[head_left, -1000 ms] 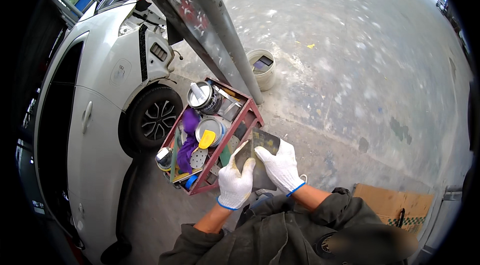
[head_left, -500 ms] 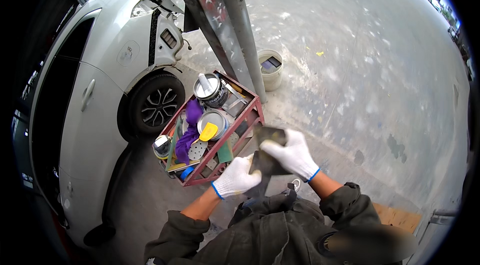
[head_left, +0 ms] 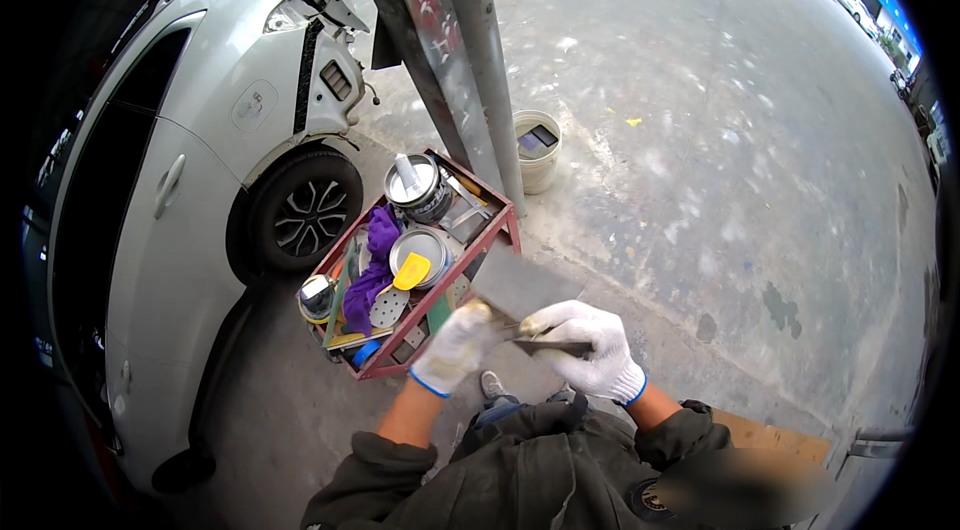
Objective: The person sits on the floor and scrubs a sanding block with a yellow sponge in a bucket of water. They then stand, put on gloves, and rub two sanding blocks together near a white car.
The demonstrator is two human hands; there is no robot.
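Two hands in white knit gloves work close together at the lower centre of the frame. The right hand (head_left: 590, 345) has its fingers clamped on a dark scraper plate (head_left: 560, 346), seen almost edge-on; the left hand (head_left: 455, 348) is blurred, its fingertips at the lower-left edge of a grey rectangular scraper plate (head_left: 525, 282), and I cannot tell how firmly it grips. That grey plate lies tilted, face up, just above the gloves. Both plates look thin, light and fairly stiff, perhaps slightly springy, and unlikely to break; the smooth face could slip against knit cotton, so a pinch near the thick or back edge, thumb opposite fingers, should hold best. Beyond, left of centre, stands a red metal tool cart (head_left: 512, 227) bearing cans, a purple cloth (head_left: 366, 280) and a yellow spreader (head_left: 411, 272). Farther up are a whitish bucket (head_left: 540, 175) at upper centre and a pale car (head_left: 190, 160) filling the left.
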